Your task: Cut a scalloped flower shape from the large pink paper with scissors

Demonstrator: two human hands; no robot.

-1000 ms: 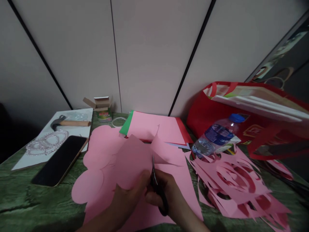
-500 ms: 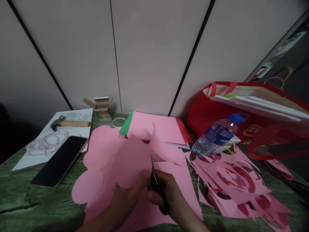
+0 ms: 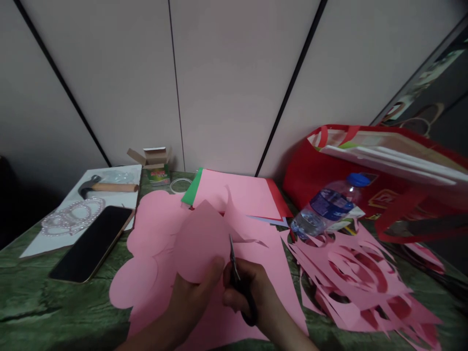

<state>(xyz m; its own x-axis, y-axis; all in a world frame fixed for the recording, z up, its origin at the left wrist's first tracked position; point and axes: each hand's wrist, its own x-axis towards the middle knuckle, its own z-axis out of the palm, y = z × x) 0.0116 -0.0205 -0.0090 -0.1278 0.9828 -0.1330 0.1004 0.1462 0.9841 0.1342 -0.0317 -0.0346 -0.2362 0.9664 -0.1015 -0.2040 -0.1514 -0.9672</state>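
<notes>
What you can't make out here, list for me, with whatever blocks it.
All in the head view:
Most fingers of the left hand: hidden behind the pink paper piece it holds.
Part of the handles of the scissors: covered by the right hand.
Far end of the red bag: cut off by the right edge.
Wording on the bottle label: too small and blurred.

One head camera is looking forward and down from the wearer's side of the worktop (image 3: 29,295). The forearms (image 3: 170,319) are entering from the bottom edge, and the left hand (image 3: 193,295) and right hand (image 3: 256,290) are showing close, below the middle. Beyond the worktop, the lens is facing the wall (image 3: 226,92), which is filling the upper view; the bag (image 3: 393,181) is running past the right edge.
</notes>
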